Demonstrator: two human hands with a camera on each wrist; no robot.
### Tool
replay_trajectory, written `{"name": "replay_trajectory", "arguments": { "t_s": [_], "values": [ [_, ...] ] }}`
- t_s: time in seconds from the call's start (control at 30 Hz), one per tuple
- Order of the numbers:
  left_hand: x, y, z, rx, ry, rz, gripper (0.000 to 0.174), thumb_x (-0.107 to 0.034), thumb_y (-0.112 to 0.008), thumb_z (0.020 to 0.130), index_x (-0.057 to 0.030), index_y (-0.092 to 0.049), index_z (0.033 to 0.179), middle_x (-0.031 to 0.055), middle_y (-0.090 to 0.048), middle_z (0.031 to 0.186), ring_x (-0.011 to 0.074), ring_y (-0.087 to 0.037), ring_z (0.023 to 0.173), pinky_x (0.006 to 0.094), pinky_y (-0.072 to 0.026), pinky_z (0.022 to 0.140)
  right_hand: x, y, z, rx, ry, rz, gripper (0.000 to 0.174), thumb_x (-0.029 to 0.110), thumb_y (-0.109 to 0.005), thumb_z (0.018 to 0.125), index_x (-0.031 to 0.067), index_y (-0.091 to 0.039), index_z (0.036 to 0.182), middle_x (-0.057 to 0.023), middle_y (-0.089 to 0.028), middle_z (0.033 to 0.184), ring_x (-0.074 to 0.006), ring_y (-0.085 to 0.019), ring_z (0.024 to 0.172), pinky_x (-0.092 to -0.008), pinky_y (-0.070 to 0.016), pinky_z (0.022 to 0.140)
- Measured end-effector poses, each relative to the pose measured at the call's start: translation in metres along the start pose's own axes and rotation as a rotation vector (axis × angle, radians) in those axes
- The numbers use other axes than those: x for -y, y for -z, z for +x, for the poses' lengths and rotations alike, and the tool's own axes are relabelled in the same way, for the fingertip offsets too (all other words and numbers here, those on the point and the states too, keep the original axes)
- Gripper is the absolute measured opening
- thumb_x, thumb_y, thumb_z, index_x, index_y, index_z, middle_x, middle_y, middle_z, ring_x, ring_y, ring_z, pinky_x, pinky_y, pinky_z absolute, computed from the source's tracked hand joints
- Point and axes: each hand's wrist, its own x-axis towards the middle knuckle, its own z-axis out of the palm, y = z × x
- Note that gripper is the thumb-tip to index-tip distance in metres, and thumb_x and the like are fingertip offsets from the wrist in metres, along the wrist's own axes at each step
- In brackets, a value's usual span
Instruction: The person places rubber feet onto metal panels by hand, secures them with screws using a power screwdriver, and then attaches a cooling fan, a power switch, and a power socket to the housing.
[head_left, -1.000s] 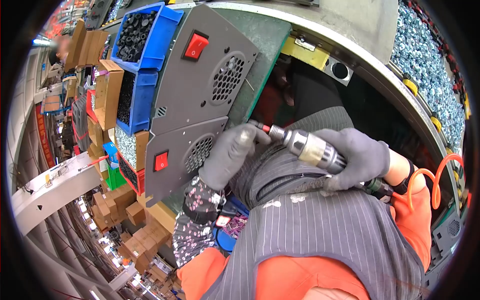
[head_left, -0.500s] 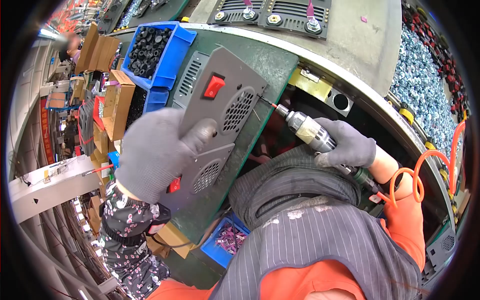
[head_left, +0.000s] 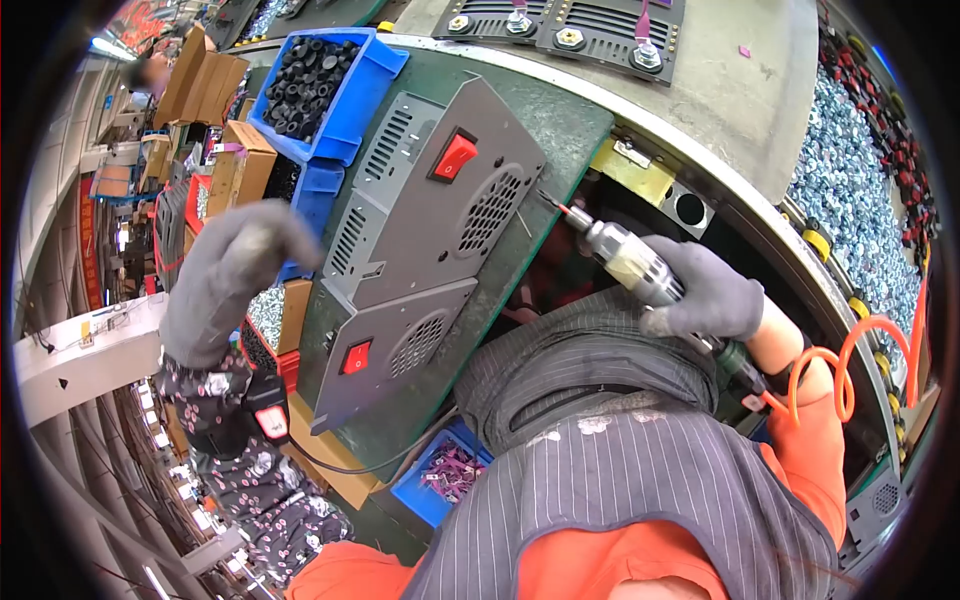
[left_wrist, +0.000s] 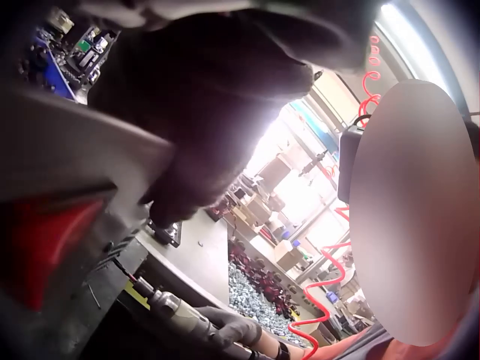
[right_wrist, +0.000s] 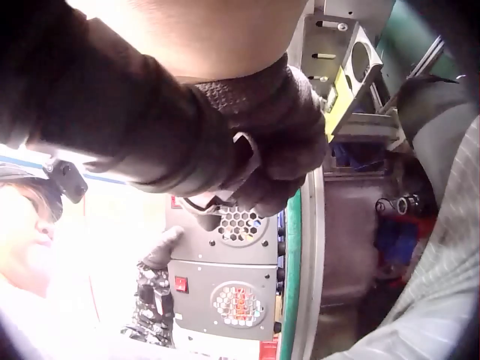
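Two grey metal panels lie overlapped on the green bench (head_left: pixel 560 110), each with a red switch and a fan grille: an upper panel (head_left: pixel 440 210) and a lower panel (head_left: pixel 390 345). My left hand (head_left: pixel 235 270), in a grey glove, is at the upper panel's left edge. In the right wrist view the left hand's (right_wrist: pixel 161 251) fingers touch that edge without closing round anything. My right hand (head_left: pixel 705 290) grips a pneumatic screwdriver (head_left: pixel 630 262). Its bit points at the upper panel's right edge. An orange coiled air hose (head_left: pixel 850 350) trails from the tool.
A blue bin of black parts (head_left: pixel 320 80) stands behind the panels, with cardboard boxes (head_left: pixel 225 160) to its left. A heap of silver nuts (head_left: pixel 850 170) fills the right side. More black panels (head_left: pixel 570 25) lie at the top. A blue bin of purple parts (head_left: pixel 445 475) sits under the bench.
My left hand left the screwdriver's tip, went onto the upper panel's face, then moved off to its left edge. The upper panel now lies further right. The screwdriver rose toward the panel's right edge.
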Motion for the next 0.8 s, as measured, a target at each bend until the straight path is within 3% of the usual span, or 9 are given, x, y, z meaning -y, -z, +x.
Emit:
{"name": "replay_trajectory", "arguments": {
  "t_s": [0.17,0.27,0.37,0.47,0.5,0.6,0.67,0.77,0.8],
  "values": [
    [0.135,-0.055,-0.041,-0.08,0.344,0.074,0.044,-0.044,-0.05,0.09,-0.0041,-0.063,0.103,0.0055,-0.065,0.084,0.0167,-0.059,0.077,0.0305,-0.0466,0.074,-0.019,-0.027,-0.008,0.02,0.035,0.14,0.057,0.021,-0.074,0.067,-0.0008,-0.051,0.115,-0.0082,-0.06,0.081,-0.0172,-0.058,0.073,-0.0314,-0.0475,0.068],
    [0.053,-0.195,-0.019,-0.814,0.419,-0.165,0.023,-0.013,-0.056,0.087,-0.0038,-0.059,0.108,0.0043,-0.064,0.087,0.0109,-0.057,0.072,0.0234,-0.0459,0.059,-0.014,-0.042,-0.005,0.051,-0.055,0.187,0.059,0.022,-0.074,0.068,-0.0006,-0.049,0.117,-0.0093,-0.058,0.085,-0.0173,-0.057,0.077,-0.0314,-0.0464,0.072],
    [0.157,-0.198,-0.056,-0.375,0.268,-0.139,0.03,-0.017,-0.066,0.081,-0.0108,-0.063,0.11,0.0021,-0.067,0.089,0.014,-0.062,0.082,0.0294,-0.0491,0.072,-0.01,-0.051,-0.004,0.029,-0.133,0.175,0.063,0.023,-0.075,0.067,0.0001,-0.049,0.119,-0.0099,-0.059,0.086,-0.0183,-0.057,0.078,-0.0324,-0.0467,0.072],
    [0.161,-0.202,-0.054,-0.376,0.204,0.133,0.028,-0.015,-0.067,0.078,-0.0123,-0.065,0.106,-0.0003,-0.068,0.089,0.0132,-0.062,0.082,0.0295,-0.0495,0.07,-0.008,-0.056,-0.003,-0.045,-0.063,0.04,0.066,0.023,-0.076,0.066,0.0001,-0.048,0.121,-0.0097,-0.06,0.089,-0.0191,-0.058,0.079,-0.0324,-0.047,0.074],
    [0.155,-0.193,-0.046,-0.171,0.434,-0.038,0.022,-0.014,-0.066,0.078,-0.0135,-0.067,0.1,0.0017,-0.067,0.09,0.0162,-0.062,0.081,0.0315,-0.0498,0.069,-0.007,-0.058,-0.002,-0.035,-0.061,0.033,0.066,0.023,-0.076,0.066,0.0001,-0.048,0.121,-0.0097,-0.06,0.089,-0.0191,-0.058,0.079,-0.0324,-0.047,0.074],
    [0.176,-0.212,-0.02,-0.464,-0.019,-0.031,0.021,-0.023,-0.054,0.089,-0.0047,-0.065,0.089,-0.0025,-0.055,0.058,0.0031,-0.036,0.045,0.0211,-0.026,0.04,-0.006,-0.059,0.0,-0.037,-0.073,0.072,0.064,0.023,-0.075,0.067,-0.0005,-0.048,0.121,-0.0111,-0.06,0.096,-0.0189,-0.057,0.087,-0.0308,-0.0456,0.08],
    [0.182,-0.215,0.003,-0.536,-0.079,0.155,0.023,-0.022,-0.054,0.089,-0.006,-0.065,0.077,-0.0042,-0.049,0.053,0.0037,-0.035,0.044,0.0217,-0.0247,0.04,-0.005,-0.061,-0.001,-0.034,-0.097,0.087,0.064,0.022,-0.075,0.067,-0.001,-0.049,0.121,-0.0116,-0.059,0.098,-0.0184,-0.056,0.089,-0.0307,-0.0452,0.081],
    [0.155,-0.198,0.008,-0.437,-0.179,-0.248,0.019,-0.022,-0.055,0.089,-0.0064,-0.063,0.082,-0.0048,-0.043,0.053,0.0046,-0.033,0.043,0.0211,-0.0239,0.04,-0.003,-0.062,-0.005,-0.042,-0.078,0.137,0.066,0.023,-0.076,0.066,-0.0012,-0.049,0.121,-0.0107,-0.059,0.096,-0.0177,-0.056,0.087,-0.0307,-0.0452,0.08],
    [0.153,-0.194,0.002,-0.355,0.022,-0.789,0.016,-0.021,-0.054,0.089,-0.006,-0.061,0.087,-0.0035,-0.044,0.058,0.0053,-0.035,0.047,0.0207,-0.0255,0.041,0.003,-0.058,-0.009,0.012,-0.117,0.118,0.067,0.022,-0.077,0.065,-0.0013,-0.049,0.121,-0.0101,-0.059,0.095,-0.0172,-0.056,0.086,-0.0306,-0.0454,0.08]
  ]
}}
